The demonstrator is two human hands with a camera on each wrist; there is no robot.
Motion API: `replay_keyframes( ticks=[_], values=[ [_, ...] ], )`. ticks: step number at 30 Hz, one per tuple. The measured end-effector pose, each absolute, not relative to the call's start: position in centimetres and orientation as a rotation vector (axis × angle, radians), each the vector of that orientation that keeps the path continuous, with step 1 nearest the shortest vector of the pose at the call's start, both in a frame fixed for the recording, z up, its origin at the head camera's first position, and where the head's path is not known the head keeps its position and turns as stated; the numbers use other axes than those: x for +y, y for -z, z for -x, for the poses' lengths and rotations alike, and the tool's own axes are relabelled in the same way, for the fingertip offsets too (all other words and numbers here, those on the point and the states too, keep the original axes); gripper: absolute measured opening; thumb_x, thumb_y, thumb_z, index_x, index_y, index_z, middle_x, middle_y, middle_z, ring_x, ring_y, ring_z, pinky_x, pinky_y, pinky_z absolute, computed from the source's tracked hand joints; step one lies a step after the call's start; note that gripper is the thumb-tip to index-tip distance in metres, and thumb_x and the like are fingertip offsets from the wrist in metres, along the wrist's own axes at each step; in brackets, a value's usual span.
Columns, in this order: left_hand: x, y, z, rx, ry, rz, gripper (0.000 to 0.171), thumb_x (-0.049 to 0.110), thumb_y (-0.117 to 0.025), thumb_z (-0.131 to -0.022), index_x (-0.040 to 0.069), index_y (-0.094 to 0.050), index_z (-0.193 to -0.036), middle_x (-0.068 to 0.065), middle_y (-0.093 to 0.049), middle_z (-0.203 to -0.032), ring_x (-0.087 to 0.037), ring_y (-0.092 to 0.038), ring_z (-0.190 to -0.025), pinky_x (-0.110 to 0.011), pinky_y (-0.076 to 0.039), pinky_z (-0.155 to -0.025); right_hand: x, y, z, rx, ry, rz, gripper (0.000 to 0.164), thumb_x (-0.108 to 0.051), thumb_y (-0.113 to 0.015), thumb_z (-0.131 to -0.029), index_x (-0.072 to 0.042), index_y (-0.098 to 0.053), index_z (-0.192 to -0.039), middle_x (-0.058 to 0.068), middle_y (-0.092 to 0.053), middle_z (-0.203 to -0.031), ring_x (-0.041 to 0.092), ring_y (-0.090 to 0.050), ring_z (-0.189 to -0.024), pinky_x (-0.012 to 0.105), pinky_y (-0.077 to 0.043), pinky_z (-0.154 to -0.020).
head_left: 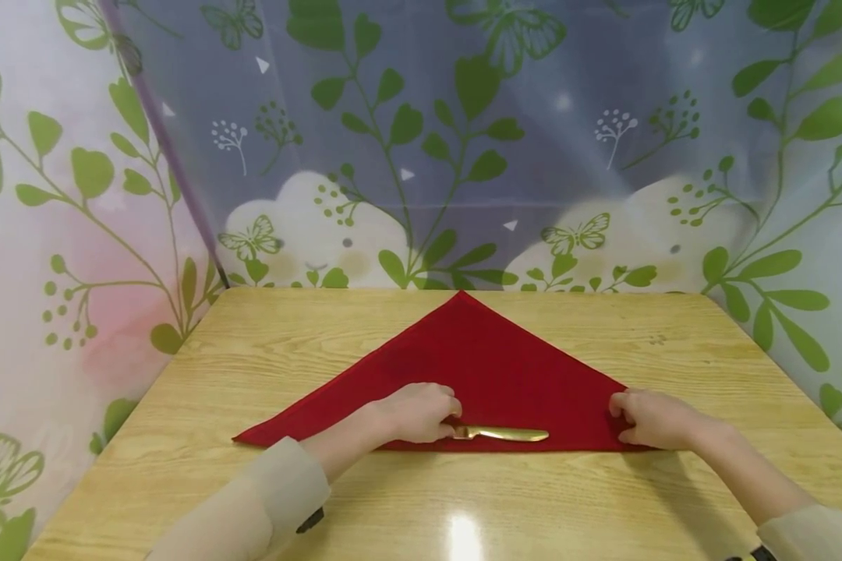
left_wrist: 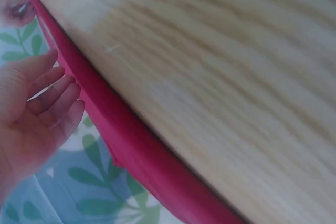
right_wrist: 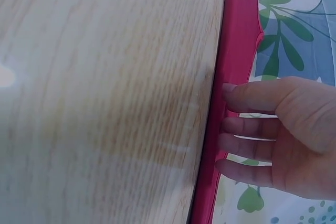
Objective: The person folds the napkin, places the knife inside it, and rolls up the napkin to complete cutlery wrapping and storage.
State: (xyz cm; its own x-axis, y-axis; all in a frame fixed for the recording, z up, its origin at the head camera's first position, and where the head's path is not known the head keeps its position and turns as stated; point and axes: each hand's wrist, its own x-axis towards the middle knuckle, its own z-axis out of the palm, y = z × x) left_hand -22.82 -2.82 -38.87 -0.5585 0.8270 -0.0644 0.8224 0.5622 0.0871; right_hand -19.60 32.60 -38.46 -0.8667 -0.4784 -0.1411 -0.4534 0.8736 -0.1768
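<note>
A red cloth (head_left: 505, 374), folded into a triangle, lies flat on the table with its peak at the far edge and its long side nearest me. On it, close to that long side, rests a gold table knife (head_left: 508, 434), blade to the right. My left hand (head_left: 417, 411) is at the knife's left end and hides part of it. In the left wrist view, the loosely bent fingers (left_wrist: 55, 98) of that hand meet the cloth. My right hand (head_left: 656, 421) rests at the cloth's right corner, its extended fingertips (right_wrist: 227, 125) touching the fabric in the right wrist view.
The light wooden table (head_left: 238, 351) extends around the cloth on all sides. Behind it hangs a printed curtain (head_left: 421, 156) with leaves and butterflies, and similar panels stand left and right. A bright light reflection shows on the table's near part.
</note>
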Motion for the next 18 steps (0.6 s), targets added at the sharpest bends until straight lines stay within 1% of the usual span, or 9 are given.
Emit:
replay_keyframes(
  ticks=[2, 4, 7, 12, 15, 18],
  values=[
    [-3.5, 38.7, 22.9, 2.687, -0.094, -1.403, 0.009, 0.022, -0.067, -0.085, 0.014, -0.068, -0.088, 0.008, -0.056, -0.078, -0.004, -0.046, -0.068, -0.016, -0.039, -0.061, 32.7, 38.4, 19.6, 2.863, 0.204, 0.719, 0.024, -0.014, -0.075, -0.074, -0.01, -0.053, -0.083, -0.003, -0.045, -0.073, 0.01, -0.04, -0.063, 0.028, -0.037, -0.058],
    [-4.3, 38.4, 22.9, 2.691, -0.114, -1.385, 0.007, 0.022, -0.067, -0.085, 0.015, -0.066, -0.084, 0.008, -0.055, -0.076, -0.005, -0.045, -0.066, -0.017, -0.039, -0.06, 32.7, 38.4, 19.6, 2.861, 0.204, 0.706, 0.024, -0.015, -0.075, -0.074, -0.011, -0.053, -0.083, -0.004, -0.045, -0.073, 0.01, -0.04, -0.063, 0.028, -0.038, -0.058],
    [-6.2, 37.9, 22.7, 2.72, -0.159, -1.307, 0.013, 0.023, -0.068, -0.084, 0.016, -0.062, -0.075, 0.009, -0.05, -0.069, -0.005, -0.041, -0.062, -0.019, -0.036, -0.056, 32.8, 38.4, 19.7, 2.859, 0.206, 0.708, 0.024, -0.015, -0.075, -0.074, -0.011, -0.053, -0.084, -0.004, -0.045, -0.073, 0.01, -0.041, -0.063, 0.028, -0.038, -0.058],
    [-10.3, 36.3, 21.7, 2.804, -0.179, -1.011, 0.013, 0.02, -0.071, -0.08, 0.011, -0.063, -0.074, 0.004, -0.054, -0.069, -0.01, -0.046, -0.063, -0.028, -0.041, -0.058, 33.4, 38.4, 19.6, 2.857, 0.209, 0.696, 0.026, -0.017, -0.077, -0.072, -0.011, -0.054, -0.084, -0.005, -0.047, -0.072, 0.009, -0.043, -0.063, 0.029, -0.039, -0.058],
    [-13.5, 35.5, 21.2, 2.844, -0.194, -0.806, 0.013, 0.017, -0.072, -0.077, 0.008, -0.063, -0.078, 0.001, -0.057, -0.073, -0.015, -0.051, -0.067, -0.034, -0.043, -0.062, 33.7, 38.3, 19.5, 2.86, 0.201, 0.656, 0.027, -0.02, -0.077, -0.072, -0.01, -0.055, -0.085, -0.004, -0.05, -0.076, 0.011, -0.046, -0.066, 0.031, -0.041, -0.06],
    [-17.1, 35.3, 21.0, 2.828, -0.212, -0.619, 0.016, 0.016, -0.074, -0.072, 0.009, -0.06, -0.075, 0.001, -0.056, -0.07, -0.016, -0.05, -0.066, -0.035, -0.042, -0.062, 34.1, 38.1, 19.5, 2.873, 0.183, 0.601, 0.03, -0.024, -0.077, -0.072, -0.008, -0.058, -0.088, -0.001, -0.053, -0.083, 0.015, -0.052, -0.073, 0.035, -0.045, -0.064]
  ],
)
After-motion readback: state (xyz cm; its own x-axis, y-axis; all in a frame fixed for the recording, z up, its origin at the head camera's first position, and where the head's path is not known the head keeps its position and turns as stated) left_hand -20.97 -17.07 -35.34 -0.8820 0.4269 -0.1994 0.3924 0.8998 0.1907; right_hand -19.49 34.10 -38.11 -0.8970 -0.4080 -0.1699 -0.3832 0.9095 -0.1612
